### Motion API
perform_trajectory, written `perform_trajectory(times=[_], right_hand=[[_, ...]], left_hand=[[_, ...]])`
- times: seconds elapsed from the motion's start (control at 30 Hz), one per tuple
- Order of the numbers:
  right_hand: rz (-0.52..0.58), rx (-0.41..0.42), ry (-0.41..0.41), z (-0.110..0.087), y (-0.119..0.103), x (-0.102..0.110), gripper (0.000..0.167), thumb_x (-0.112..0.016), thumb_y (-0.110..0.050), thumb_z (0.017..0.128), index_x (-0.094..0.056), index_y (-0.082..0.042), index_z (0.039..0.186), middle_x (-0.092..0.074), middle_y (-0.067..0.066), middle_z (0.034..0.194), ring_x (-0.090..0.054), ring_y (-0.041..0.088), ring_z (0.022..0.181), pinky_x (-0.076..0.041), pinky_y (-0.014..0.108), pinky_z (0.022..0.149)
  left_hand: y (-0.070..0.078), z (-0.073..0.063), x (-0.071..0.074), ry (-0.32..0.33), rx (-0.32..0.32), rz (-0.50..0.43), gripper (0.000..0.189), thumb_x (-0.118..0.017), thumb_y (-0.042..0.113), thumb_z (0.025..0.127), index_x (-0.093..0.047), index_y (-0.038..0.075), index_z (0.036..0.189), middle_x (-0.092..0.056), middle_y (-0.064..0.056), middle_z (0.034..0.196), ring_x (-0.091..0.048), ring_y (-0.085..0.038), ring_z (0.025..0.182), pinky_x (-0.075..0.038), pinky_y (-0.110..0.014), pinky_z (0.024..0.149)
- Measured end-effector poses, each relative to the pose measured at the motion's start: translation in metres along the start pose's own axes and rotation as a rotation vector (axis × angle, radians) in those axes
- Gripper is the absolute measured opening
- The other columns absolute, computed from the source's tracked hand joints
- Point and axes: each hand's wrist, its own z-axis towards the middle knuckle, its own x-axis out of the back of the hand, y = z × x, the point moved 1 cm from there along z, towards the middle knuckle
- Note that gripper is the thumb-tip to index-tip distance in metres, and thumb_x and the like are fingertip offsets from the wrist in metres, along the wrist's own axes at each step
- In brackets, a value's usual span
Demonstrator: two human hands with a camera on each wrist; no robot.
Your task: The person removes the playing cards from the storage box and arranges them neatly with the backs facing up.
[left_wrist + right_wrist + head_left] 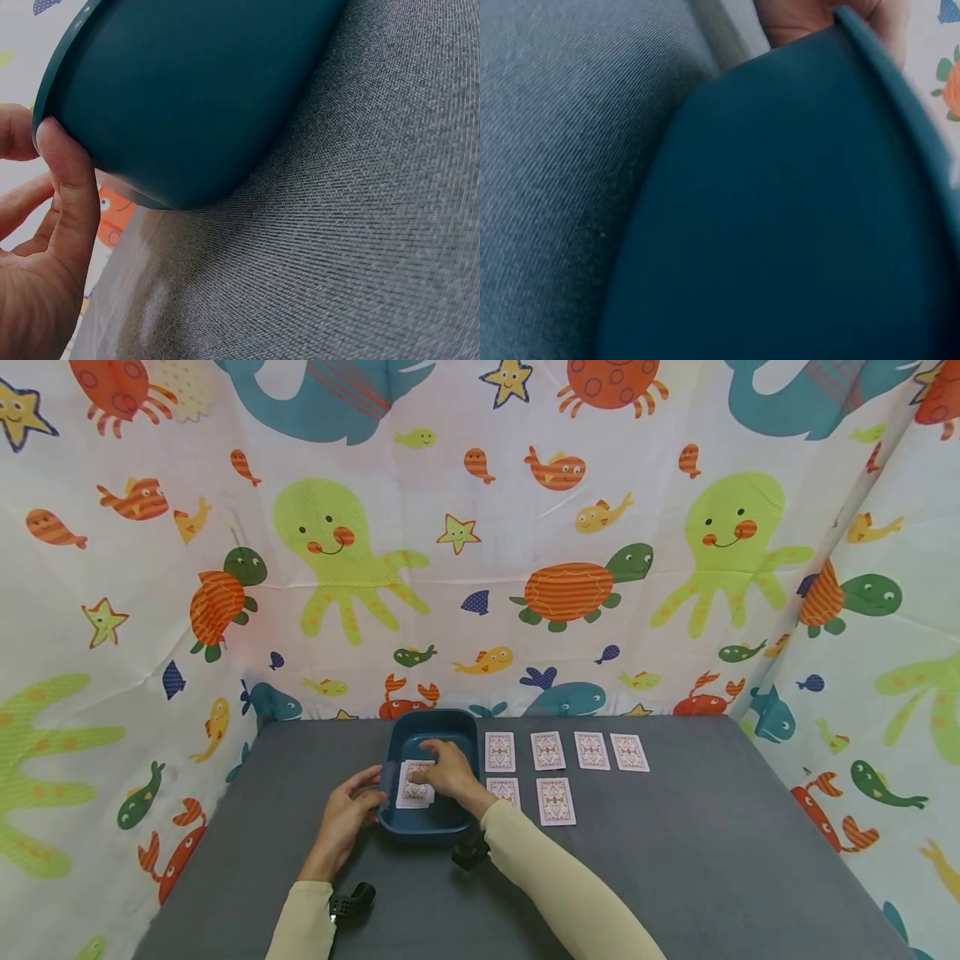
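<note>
In the head view a dark blue plastic tub point(390, 831) stands on the grey table. Its left rim is pinched by my left hand point(347, 810); the left wrist view shows the thumb point(69, 161) against the outer wall. My right hand point(452, 770) reaches into the tub over the right side. One of its fingertips rests over a small overlapping pile of patterned playing cards point(412, 799) inside, while another finger stretches apart beyond the pile. In the right wrist view the tub's wall point(780, 210) hides most of this hand.
Right of the tub, face-down cards lie in two rows: several at the back, including one nearest the tub point(499, 752), and two in front point(556, 802), one partly behind the right wrist. A sea-animal curtain point(465, 585) hangs at the table's back edge and sides.
</note>
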Motion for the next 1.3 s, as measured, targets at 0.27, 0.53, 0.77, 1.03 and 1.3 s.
perform_trajectory(times=[0.27,0.53,0.77,1.03,1.3], right_hand=[[-0.010,-0.088,-0.018,0.008,0.012,-0.005,0.058,-0.082,-0.024,0.079,-0.059,-0.013,0.131,-0.061,0.013,0.114,-0.056,0.024,0.096,-0.051,0.043,0.086],[-0.136,-0.065,-0.026,0.012,0.013,-0.008,0.070,-0.090,-0.019,0.066,-0.061,-0.011,0.129,-0.059,0.018,0.126,-0.054,0.031,0.117,-0.045,0.045,0.101],[-0.149,-0.056,-0.040,0.008,0.016,-0.011,0.080,-0.091,-0.019,0.065,-0.056,-0.010,0.136,-0.053,0.018,0.128,-0.052,0.030,0.111,-0.044,0.047,0.101],[-0.206,-0.065,-0.047,0.005,0.017,-0.012,0.079,-0.091,-0.022,0.065,-0.056,-0.008,0.135,-0.053,0.017,0.123,-0.052,0.028,0.107,-0.046,0.046,0.100],[-0.153,-0.071,-0.031,0.008,0.018,-0.013,0.071,-0.091,-0.019,0.067,-0.054,-0.010,0.126,-0.051,0.011,0.112,-0.051,0.026,0.099,-0.046,0.045,0.096]], left_hand=[[0.000,0.001,0.000,0.000,0.000,0.004,0.051,-0.061,0.006,0.091,-0.052,0.012,0.140,-0.051,-0.013,0.136,-0.059,-0.016,0.094,-0.051,-0.028,0.068],[0.000,0.001,0.001,0.000,-0.002,-0.027,0.052,-0.062,0.004,0.089,-0.053,0.010,0.140,-0.051,-0.015,0.136,-0.060,-0.014,0.090,-0.051,-0.027,0.065],[-0.001,0.000,0.000,0.001,0.005,-0.015,0.052,-0.063,0.006,0.089,-0.054,0.013,0.139,-0.052,-0.012,0.136,-0.060,-0.016,0.093,-0.051,-0.028,0.067],[0.000,-0.001,-0.001,-0.009,-0.002,-0.022,0.051,-0.062,0.004,0.090,-0.053,0.012,0.139,-0.050,-0.014,0.136,-0.059,-0.011,0.087,-0.051,-0.026,0.065],[-0.001,0.001,-0.001,0.008,0.004,-0.026,0.050,-0.063,0.005,0.089,-0.055,0.014,0.137,-0.052,-0.011,0.133,-0.061,-0.014,0.089,-0.052,-0.028,0.066]])
